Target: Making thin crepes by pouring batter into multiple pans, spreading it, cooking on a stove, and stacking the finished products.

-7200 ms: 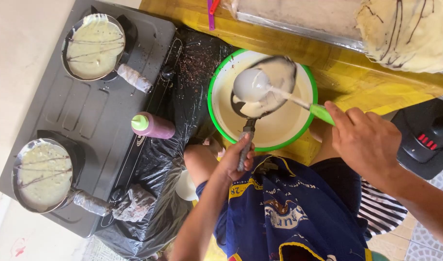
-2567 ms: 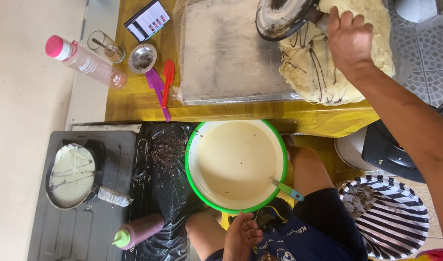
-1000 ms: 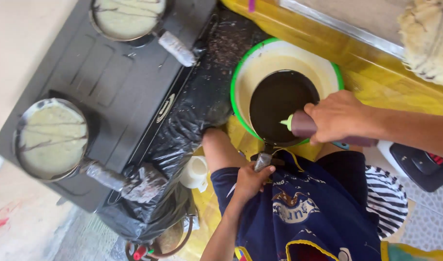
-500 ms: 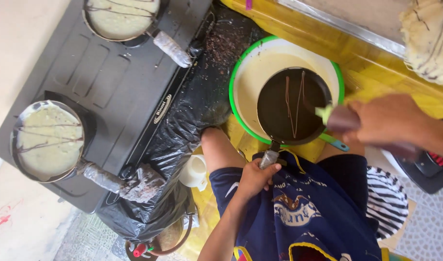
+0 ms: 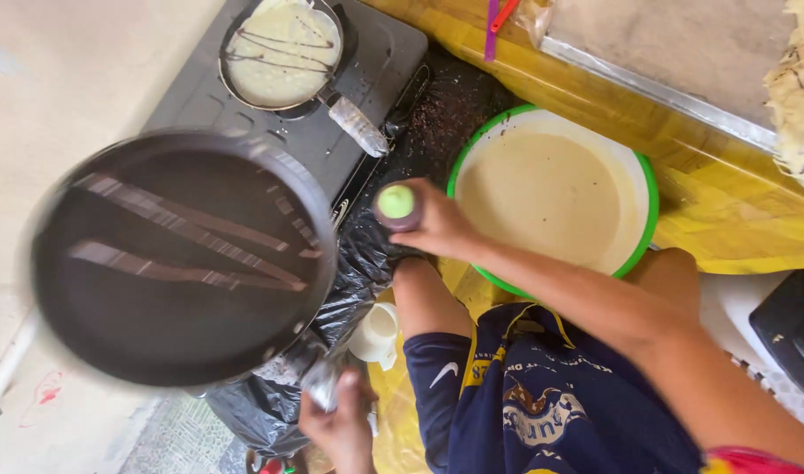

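My left hand (image 5: 336,423) grips the foil-wrapped handle of a dark frying pan (image 5: 178,259). The pan is blurred, carries thin brown streaks, and hangs above the near part of the black gas stove (image 5: 367,53). My right hand (image 5: 437,230) is closed around a dark squeeze bottle with a green cap (image 5: 397,204), upright beside the left rim of a green-rimmed white bowl (image 5: 641,180) full of pale batter. A second pan (image 5: 282,51) with batter and brown lines sits on the far burner.
Black plastic sheeting (image 5: 354,272) lies between stove and bowl. A small white cup (image 5: 377,333) stands by my knee. On the yellow tabletop (image 5: 744,228) are a metal tray (image 5: 674,53) and a stack of crepes (image 5: 801,88). A dark device (image 5: 793,329) sits right.
The dark pan has swung from over the bowl to the left, above the stove. My right hand has drawn the bottle away from the pan to the bowl's left side.
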